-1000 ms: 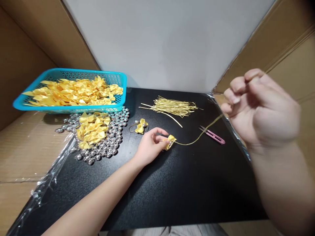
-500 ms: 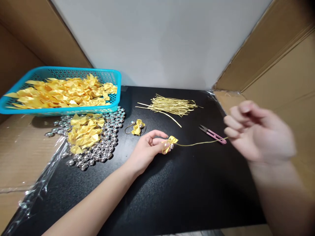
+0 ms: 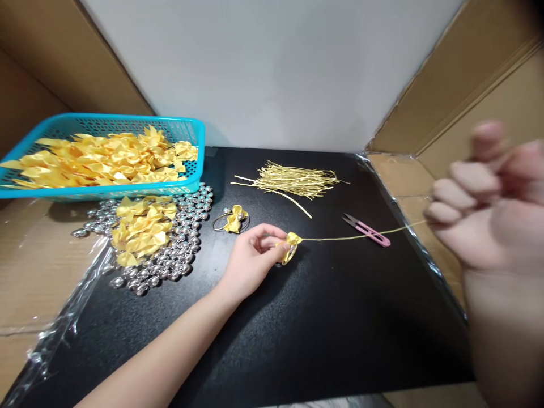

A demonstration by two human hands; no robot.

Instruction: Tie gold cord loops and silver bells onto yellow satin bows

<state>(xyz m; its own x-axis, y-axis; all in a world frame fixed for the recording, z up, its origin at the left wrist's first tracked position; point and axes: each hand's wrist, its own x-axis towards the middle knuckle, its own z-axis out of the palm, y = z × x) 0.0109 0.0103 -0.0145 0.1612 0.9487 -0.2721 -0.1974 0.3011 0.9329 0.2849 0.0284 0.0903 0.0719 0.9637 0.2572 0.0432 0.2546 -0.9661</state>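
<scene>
My left hand [image 3: 250, 260] rests on the black mat [image 3: 297, 328] and pinches a small yellow ribbon bow [image 3: 291, 245] with a silver bead. A gold cord [image 3: 357, 237] runs taut from the bow to my right hand [image 3: 484, 209], which is raised at the right edge, fingers curled shut on the cord's end. Pink thread snips [image 3: 369, 230] lie on the mat just under the cord. A finished bow on a gold loop [image 3: 233, 220] lies to the left of my left hand.
A teal basket [image 3: 191, 184] full of yellow bows stands at the back left. In front of it lies a heap of silver beads [image 3: 187, 249] with loose bows [image 3: 140, 229] on top. A bundle of gold cords [image 3: 297, 180] lies at the back. Cardboard walls enclose both sides.
My right hand has drawn the cord further right and up, pulling it taut. My left hand has stayed in place holding the bow.
</scene>
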